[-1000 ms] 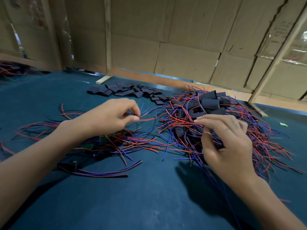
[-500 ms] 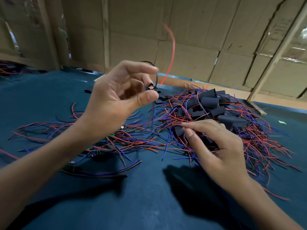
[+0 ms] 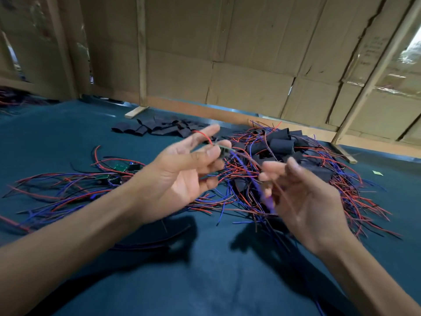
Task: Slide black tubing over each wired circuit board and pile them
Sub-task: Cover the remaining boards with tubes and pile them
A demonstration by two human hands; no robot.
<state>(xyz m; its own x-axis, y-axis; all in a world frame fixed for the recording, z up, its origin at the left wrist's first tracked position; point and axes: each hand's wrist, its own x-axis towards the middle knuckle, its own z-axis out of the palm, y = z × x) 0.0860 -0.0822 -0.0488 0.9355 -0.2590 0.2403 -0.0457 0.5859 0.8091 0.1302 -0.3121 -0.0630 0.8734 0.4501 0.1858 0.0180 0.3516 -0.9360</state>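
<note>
One bare board (image 3: 224,149) up in air, pinched in your left hand (image 3: 182,176) just this side of sleeved pile (image 3: 282,144). Right hand (image 3: 305,197) beside it, fingers loose, wires (image 3: 255,179) trailing across palm; blurry, can't tell if gripped. Risk imo: dangling wires snag pile, drag finished ones out. Spare tubing (image 3: 157,127) sits behind pile.

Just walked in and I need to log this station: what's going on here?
A person is sleeving wired circuit boards at a table with a teal cover. The left hand pinches a small bare circuit board by its end, held up off the table. The right hand is raised beside it with the board's wires running across its fingers; motion blur hides the grip. No tubing is on this board yet. Loose tubing pieces lie behind, a finished pile right, unsleeved boards left.
</note>
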